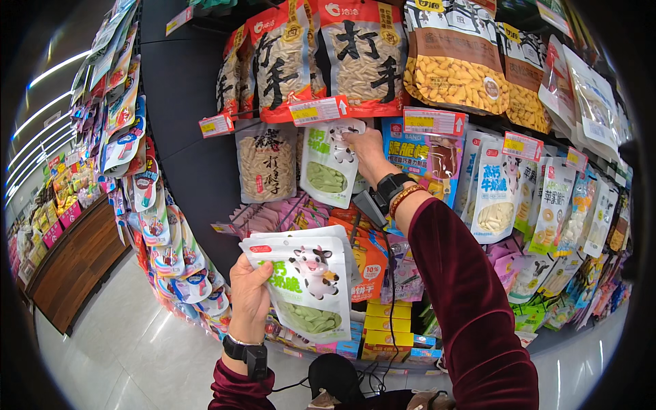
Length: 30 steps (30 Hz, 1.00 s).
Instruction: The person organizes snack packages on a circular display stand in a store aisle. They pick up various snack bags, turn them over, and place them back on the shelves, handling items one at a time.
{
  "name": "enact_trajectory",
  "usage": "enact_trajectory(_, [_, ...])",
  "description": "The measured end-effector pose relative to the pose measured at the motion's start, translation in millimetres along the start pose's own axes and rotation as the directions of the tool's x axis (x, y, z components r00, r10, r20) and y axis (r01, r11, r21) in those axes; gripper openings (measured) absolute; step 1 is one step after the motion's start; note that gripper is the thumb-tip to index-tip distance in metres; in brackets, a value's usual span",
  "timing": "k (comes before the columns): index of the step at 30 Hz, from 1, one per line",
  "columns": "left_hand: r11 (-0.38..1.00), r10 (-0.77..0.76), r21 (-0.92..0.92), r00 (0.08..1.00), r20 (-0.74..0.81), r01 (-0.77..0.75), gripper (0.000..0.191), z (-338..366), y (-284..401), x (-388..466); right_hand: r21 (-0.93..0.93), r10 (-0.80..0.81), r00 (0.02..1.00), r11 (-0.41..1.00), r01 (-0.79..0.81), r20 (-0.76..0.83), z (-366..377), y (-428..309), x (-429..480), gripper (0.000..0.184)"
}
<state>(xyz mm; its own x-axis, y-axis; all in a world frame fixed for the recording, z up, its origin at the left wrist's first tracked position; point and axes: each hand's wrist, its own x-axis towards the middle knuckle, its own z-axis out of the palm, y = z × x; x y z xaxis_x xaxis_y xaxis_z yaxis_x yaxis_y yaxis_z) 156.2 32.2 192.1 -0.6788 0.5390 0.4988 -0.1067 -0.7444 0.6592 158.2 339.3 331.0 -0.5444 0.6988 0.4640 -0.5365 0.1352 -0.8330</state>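
Note:
My left hand point(250, 292) grips a small stack of white snack pouches point(307, 287) by their left edge. The front pouch has a cartoon cow and a clear window onto pale green pieces. Higher up, my right hand point(368, 152) holds the upper right part of a matching white pouch point(328, 169), its fingertips on the printed cow. That pouch hangs before the rack, just under a price tag point(319, 110); its hanging hole and any hook through it are hidden. Left of it hangs a clear bag of seeds point(266, 164), and to the right a blue snack pouch point(446, 166).
Large red seed bags point(364, 56) and brown nut bags point(456, 61) hang above. Further white cow pouches point(494, 195) fill the right side. Below are orange packs point(366, 261) and yellow boxes point(387, 333). Candy packs point(148, 205) line the left end. A black cable point(392, 287) dangles from my right wrist.

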Motion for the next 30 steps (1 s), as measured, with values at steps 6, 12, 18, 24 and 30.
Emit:
enact_trajectory(6, [1.000, 0.001, -0.013, 0.999, -0.052, -0.002, 0.031, -11.1, 2.6, -30.3, 0.068, 0.087, 0.977, 0.992, -0.102, 0.192, -0.9, -42.9, -50.3, 0.017])
enact_trajectory(12, [0.998, -0.048, -0.043, 0.994, -0.103, 0.044, 0.034, -21.1, -6.5, -68.2, -0.072, 0.038, 0.976, 0.997, -0.023, 0.214, 5.3, -70.8, -68.5, 0.014])
enact_trajectory(18, [0.994, -0.074, -0.086, 0.989, -0.125, 0.063, 0.031, -30.4, -8.5, -89.9, -0.066, 0.033, 0.978, 0.998, -0.019, 0.207, 3.7, -68.6, -58.7, 0.013])
enact_trajectory(24, [0.996, -0.074, -0.062, 0.984, -0.163, 0.065, 0.029, -36.8, -12.7, -92.8, -0.081, 0.057, 0.988, 0.996, -0.045, 0.145, -2.7, -61.1, -46.4, 0.012])
enact_trajectory(30, [0.993, -0.107, -0.074, 0.984, -0.141, 0.097, 0.028, -33.8, -16.1, -91.0, -0.076, 0.042, 0.998, 0.996, -0.039, 0.045, -8.2, -39.9, -14.7, 0.010])
